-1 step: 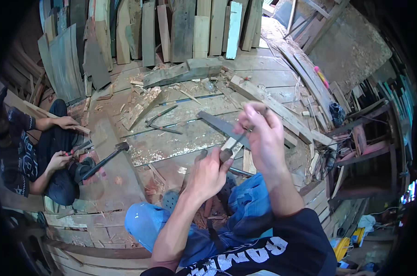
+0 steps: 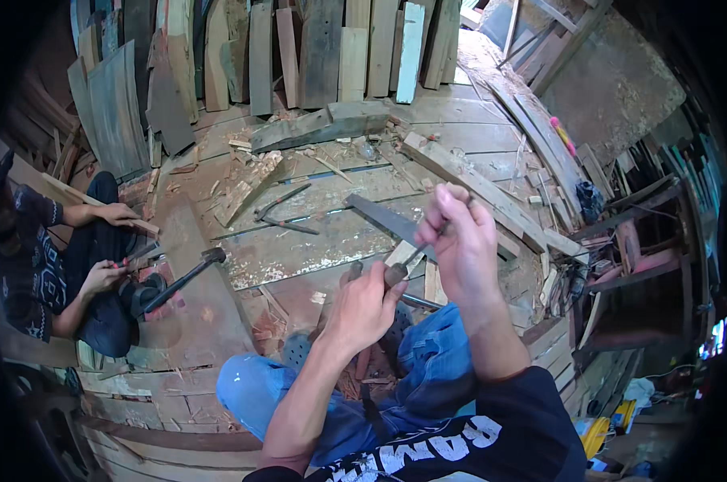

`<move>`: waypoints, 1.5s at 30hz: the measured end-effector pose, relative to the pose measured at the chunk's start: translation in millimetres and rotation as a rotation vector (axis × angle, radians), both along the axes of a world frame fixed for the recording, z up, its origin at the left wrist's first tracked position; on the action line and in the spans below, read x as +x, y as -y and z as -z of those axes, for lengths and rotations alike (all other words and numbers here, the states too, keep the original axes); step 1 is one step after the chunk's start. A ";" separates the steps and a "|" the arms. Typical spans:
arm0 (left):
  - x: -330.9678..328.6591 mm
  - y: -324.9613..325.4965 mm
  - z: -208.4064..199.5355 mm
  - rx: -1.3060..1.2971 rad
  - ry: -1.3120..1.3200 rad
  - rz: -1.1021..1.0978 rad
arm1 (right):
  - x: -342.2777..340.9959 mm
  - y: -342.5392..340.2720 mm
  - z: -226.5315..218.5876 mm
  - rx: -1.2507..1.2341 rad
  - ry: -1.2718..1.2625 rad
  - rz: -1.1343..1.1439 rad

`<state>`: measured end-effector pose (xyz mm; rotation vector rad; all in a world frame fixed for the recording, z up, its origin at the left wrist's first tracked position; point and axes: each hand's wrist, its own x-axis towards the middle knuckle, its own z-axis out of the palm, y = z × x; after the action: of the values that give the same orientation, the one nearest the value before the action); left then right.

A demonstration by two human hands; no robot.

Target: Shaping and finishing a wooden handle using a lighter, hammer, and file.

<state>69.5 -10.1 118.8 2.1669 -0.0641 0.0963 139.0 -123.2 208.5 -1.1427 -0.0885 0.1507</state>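
Observation:
My left hand [image 2: 362, 309] is closed around the brown wooden handle [image 2: 395, 274] of a slim metal tool. The tool slants up to the right, and my right hand [image 2: 460, 241] pinches its upper end [image 2: 442, 229] between fingers and thumb. Both hands hover above my knees in blue jeans [image 2: 427, 361]. Just behind the hands a flat grey metal blade [image 2: 383, 215] lies on the plank floor. What the tool's shaft touches is hidden by my hands.
At the left sits another person [image 2: 42, 273], hands low by a dark-handled hammer [image 2: 183, 277]. Wood chips and offcuts [image 2: 247, 189] litter the planks. A thick beam [image 2: 323, 124] lies ahead; boards [image 2: 315, 48] lean along the back. Timber and clutter [image 2: 588, 201] fill the right.

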 end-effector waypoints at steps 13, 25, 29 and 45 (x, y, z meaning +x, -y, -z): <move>-7.4 7.5 9.1 -0.159 0.008 -0.024 | -19.5 9.9 -2.6 0.207 0.007 -0.024; -17.0 11.1 1.6 -0.255 0.051 0.051 | -51.2 27.9 -9.0 0.230 0.163 -0.120; -19.3 4.6 -0.8 -0.347 -0.104 0.147 | -47.6 27.4 -6.1 0.277 0.232 -0.311; -15.9 4.5 16.3 -0.451 -0.049 0.260 | -44.0 15.4 -15.8 0.288 0.343 -0.589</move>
<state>53.6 -14.6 102.4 1.6936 -0.2698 -0.0855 95.0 -138.6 224.2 -0.8180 -0.7321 0.4477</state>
